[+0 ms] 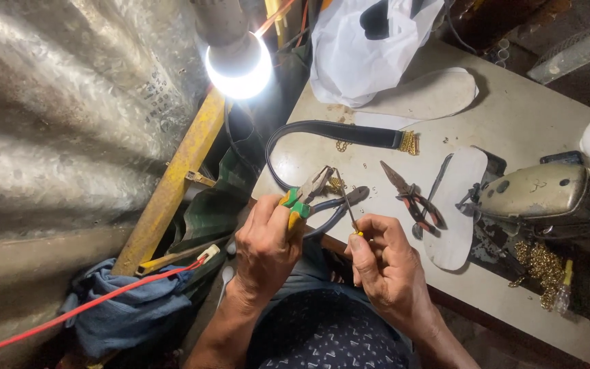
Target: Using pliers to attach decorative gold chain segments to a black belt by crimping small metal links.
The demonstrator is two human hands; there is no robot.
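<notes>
left hand (265,247) closed around green-handled pliers (303,195); right hand (382,263) pinches a thin tool (347,205).

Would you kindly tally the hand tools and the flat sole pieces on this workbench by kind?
Pliers: 2, green-handled pliers in the left hand, red-handled pliers on the table
Thin tool: 1, in the right hand
Pale soles: 2
Total: 5

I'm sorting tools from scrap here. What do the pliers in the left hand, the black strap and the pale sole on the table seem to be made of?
Pliers: bare grey metal jaws with a dull sheen, and green and yellow grips that look like plastic or rubber. The left hand holds them. Strap: smooth black with a soft shine, probably leather or an imitation. Sole: matte off-white sheet, possibly board or foam; its look leaves that open.
</notes>
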